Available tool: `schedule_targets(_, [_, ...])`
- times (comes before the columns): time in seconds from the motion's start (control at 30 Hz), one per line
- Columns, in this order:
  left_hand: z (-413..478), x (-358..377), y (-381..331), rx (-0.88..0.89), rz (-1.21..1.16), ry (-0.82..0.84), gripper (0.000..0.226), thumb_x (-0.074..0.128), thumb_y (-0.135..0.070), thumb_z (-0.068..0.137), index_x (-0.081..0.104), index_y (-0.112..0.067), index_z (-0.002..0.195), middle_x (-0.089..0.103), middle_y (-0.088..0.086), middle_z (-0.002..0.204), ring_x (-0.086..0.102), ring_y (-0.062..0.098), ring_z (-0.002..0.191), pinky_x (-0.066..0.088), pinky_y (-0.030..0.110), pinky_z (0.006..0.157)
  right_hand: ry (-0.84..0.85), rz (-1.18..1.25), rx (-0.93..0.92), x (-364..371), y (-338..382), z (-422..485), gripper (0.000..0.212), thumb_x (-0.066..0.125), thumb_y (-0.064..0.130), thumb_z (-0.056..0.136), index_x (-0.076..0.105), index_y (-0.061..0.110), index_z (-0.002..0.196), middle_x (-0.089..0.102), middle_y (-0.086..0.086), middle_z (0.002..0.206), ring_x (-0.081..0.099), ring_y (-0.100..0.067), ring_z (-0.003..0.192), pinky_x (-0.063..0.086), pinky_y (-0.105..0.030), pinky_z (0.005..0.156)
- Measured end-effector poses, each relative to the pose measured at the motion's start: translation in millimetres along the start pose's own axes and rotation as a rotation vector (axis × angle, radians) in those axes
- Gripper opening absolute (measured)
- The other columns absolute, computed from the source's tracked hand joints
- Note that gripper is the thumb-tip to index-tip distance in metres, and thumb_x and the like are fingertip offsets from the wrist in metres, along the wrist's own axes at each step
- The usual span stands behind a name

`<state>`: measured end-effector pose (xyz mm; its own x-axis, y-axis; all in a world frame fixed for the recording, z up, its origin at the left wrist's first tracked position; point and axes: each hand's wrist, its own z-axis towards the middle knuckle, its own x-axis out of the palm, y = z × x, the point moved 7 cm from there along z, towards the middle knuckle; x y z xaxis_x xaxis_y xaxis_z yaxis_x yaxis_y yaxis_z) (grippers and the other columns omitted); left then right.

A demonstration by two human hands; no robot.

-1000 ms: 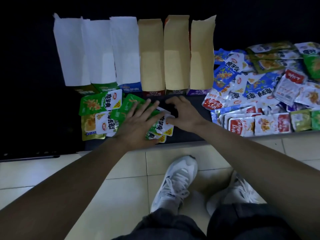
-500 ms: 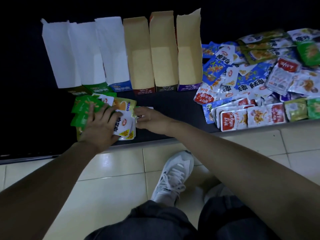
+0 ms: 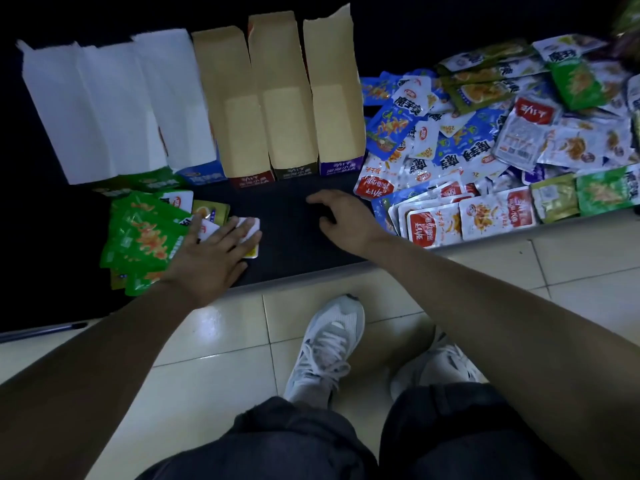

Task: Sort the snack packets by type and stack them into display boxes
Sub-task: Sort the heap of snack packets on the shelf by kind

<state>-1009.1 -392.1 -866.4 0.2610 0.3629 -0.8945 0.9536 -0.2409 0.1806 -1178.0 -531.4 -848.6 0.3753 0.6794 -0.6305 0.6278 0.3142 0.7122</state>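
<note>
Glossy plastic snack packets (image 3: 485,140), matt cardboard display boxes (image 3: 284,98), matt black mat (image 3: 284,233), shiny floor tiles (image 3: 214,341).

Bare strip of tabletop (image 3: 287,233) mid-front.
Boxes (image 3: 287,109) wall the back; green packets (image 3: 145,233) under the left grip (image 3: 207,258) block the left, the mixed heap (image 3: 485,150) the right; right grip (image 3: 343,220) sits at the strip's right end.

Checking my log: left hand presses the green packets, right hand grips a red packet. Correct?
No: the head view shows the right hand holding nothing, over the bare black mat. The left hand does press the green packets.
</note>
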Motion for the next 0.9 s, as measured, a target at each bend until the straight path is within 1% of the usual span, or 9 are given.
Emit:
schedule_targets(0.13, [-8, -12, 5, -0.04, 0.031, 0.042, 0.059, 0.025, -0.038, 0.095, 0.058, -0.008, 0.133, 0.048, 0.013, 0.145, 0.04, 0.03, 0.138, 0.008, 0.056, 0.116, -0.14, -0.017, -0.033, -41, -15, -12, 0.041, 0.051, -0.002, 0.088, 0.06, 0.007, 0.127, 0.06, -0.014, 0.127, 0.058, -0.028, 0.115, 0.045, -0.036, 0.101])
schedule_targets(0.23, [18, -44, -10, -0.078, -0.122, -0.052, 0.041, 0.055, -0.03, 0.093, 0.061, -0.009, 0.128, 0.047, 0.013, 0.146, 0.031, 0.034, 0.141, 0.013, 0.055, 0.116, -0.231, -0.135, -0.065, -77, -35, -29, 0.046, 0.055, 0.008, 0.082, 0.058, 0.007, 0.128, 0.058, -0.018, 0.127, 0.055, -0.036, 0.115, 0.045, -0.047, 0.099])
schedule_targets(0.3, [48, -70, -35, -0.011, -0.253, -0.153, 0.038, 0.059, -0.023, 0.088, 0.064, -0.008, 0.122, 0.054, 0.016, 0.137, 0.046, 0.037, 0.13, 0.029, 0.053, 0.109, -0.212, -0.286, 0.04, -94, -62, -43, 0.069, 0.066, 0.021, 0.081, 0.041, 0.014, 0.145, 0.039, -0.014, 0.147, 0.038, -0.034, 0.133, 0.031, -0.047, 0.109])
schedule_targets(0.37, [82, -96, -65, 0.052, -0.386, -0.185, 0.043, 0.048, -0.027, 0.085, 0.065, -0.007, 0.119, 0.057, 0.017, 0.131, 0.053, 0.037, 0.121, 0.039, 0.048, 0.1, -0.09, -0.466, 0.164, -98, -95, -57, 0.1, 0.075, 0.036, 0.077, 0.014, 0.022, 0.155, 0.011, -0.011, 0.16, 0.015, -0.03, 0.146, 0.016, -0.05, 0.114])
schedule_targets(0.43, [112, -120, -97, 0.093, -0.493, -0.183, 0.05, 0.043, -0.03, 0.084, 0.061, -0.007, 0.125, 0.055, 0.016, 0.133, 0.051, 0.036, 0.12, 0.041, 0.044, 0.097, -0.014, -0.563, 0.193, -99, -120, -72, 0.109, 0.078, 0.047, 0.074, 0.008, 0.026, 0.155, 0.002, -0.011, 0.162, 0.007, -0.029, 0.148, 0.012, -0.053, 0.116])
schedule_targets(0.53, [151, -133, -133, 0.09, -0.616, -0.184, 0.054, 0.052, -0.032, 0.092, 0.046, -0.009, 0.141, 0.044, 0.011, 0.144, 0.04, 0.031, 0.13, 0.038, 0.041, 0.103, -0.082, -0.505, 0.177, -112, -144, -82, 0.093, 0.078, 0.04, 0.075, 0.026, 0.024, 0.151, 0.018, -0.009, 0.159, 0.019, -0.03, 0.145, 0.019, -0.048, 0.115])
schedule_targets(0.63, [175, -126, -148, -0.011, -0.658, -0.134, 0.069, 0.063, -0.029, 0.091, 0.031, -0.008, 0.149, 0.034, 0.012, 0.148, 0.031, 0.03, 0.135, 0.029, 0.037, 0.111, -0.188, -0.511, 0.138, -132, -159, -81, 0.089, 0.081, 0.037, 0.072, 0.036, 0.02, 0.148, 0.035, -0.008, 0.151, 0.032, -0.03, 0.138, 0.025, -0.045, 0.111])
schedule_targets(0.73, [185, -127, -150, -0.085, -0.613, -0.192, 0.078, 0.07, -0.029, 0.085, 0.03, -0.005, 0.148, 0.036, 0.015, 0.14, 0.034, 0.032, 0.129, 0.032, 0.039, 0.106, -0.265, -0.509, 0.141, -147, -172, -77, 0.087, 0.08, 0.038, 0.072, 0.039, 0.018, 0.146, 0.042, -0.009, 0.144, 0.037, -0.031, 0.132, 0.026, -0.043, 0.109])
schedule_targets(0.9, [195, -125, -152, -0.182, -0.531, -0.162, 0.082, 0.082, -0.033, 0.071, 0.041, -0.009, 0.138, 0.037, 0.014, 0.132, 0.035, 0.031, 0.122, 0.036, 0.041, 0.1, -0.472, -0.493, 0.233, -173, -191, -79, 0.079, 0.076, 0.035, 0.075, 0.041, 0.015, 0.143, 0.044, -0.016, 0.136, 0.04, -0.035, 0.126, 0.029, -0.044, 0.104])
